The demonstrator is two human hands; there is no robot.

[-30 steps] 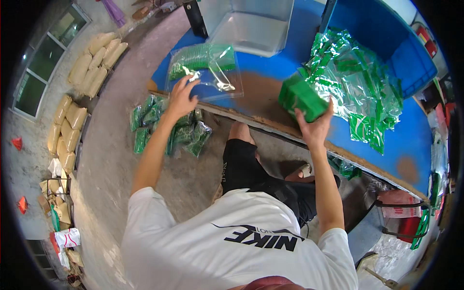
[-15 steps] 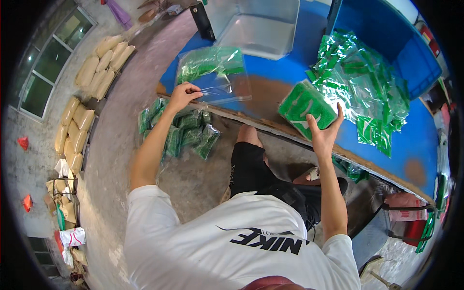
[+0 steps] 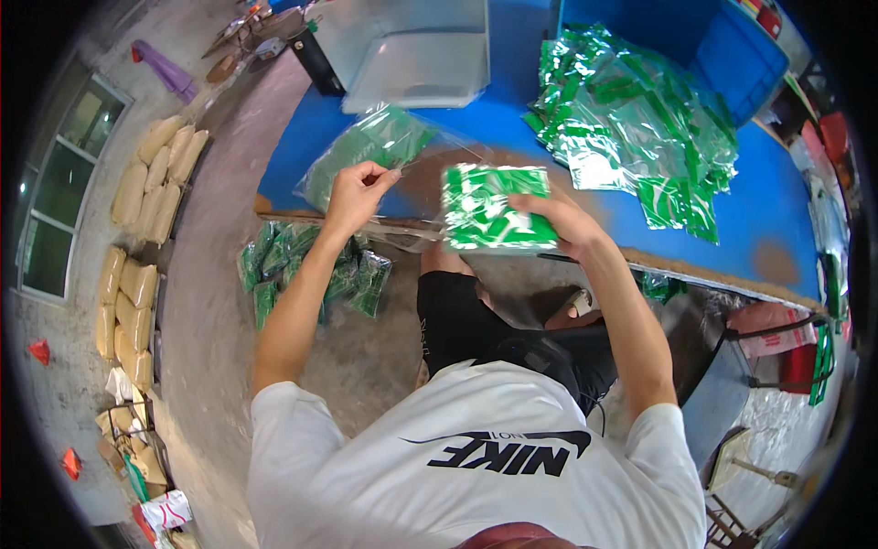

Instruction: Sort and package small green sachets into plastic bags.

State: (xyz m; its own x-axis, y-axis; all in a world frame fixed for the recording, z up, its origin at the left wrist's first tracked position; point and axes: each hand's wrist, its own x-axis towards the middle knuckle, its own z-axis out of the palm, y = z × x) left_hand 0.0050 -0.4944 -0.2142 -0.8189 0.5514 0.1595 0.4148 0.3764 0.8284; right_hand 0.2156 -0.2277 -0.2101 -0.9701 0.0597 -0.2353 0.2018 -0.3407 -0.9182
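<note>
My left hand [image 3: 359,194] is closed in a pinch on the edge of a clear plastic bag [image 3: 439,165], which lies on the blue table. Green packets [image 3: 389,135] show through the bag's far part. My right hand [image 3: 565,222] grips a stack of green-and-white packets [image 3: 489,206], thumb on top. This stack is slightly blurred and held close to the bag's near right edge, above the table's front edge. Whether it touches the bag I cannot tell. To its right lies a large heap of shiny green packets [image 3: 631,119], spilling from a blue bin [image 3: 732,82].
A translucent tub [image 3: 416,69] and a black upright box [image 3: 315,62] stand at the back of the blue table [image 3: 777,210]. Filled green bags [image 3: 357,279] lie on the floor below its front edge. Tan sacks [image 3: 133,284] are stacked at far left.
My right hand has carried the packet stack left toward the bag, turning it flatter. My left hand keeps its pinch while the bag has tilted and its near side has lifted. The view has shifted.
</note>
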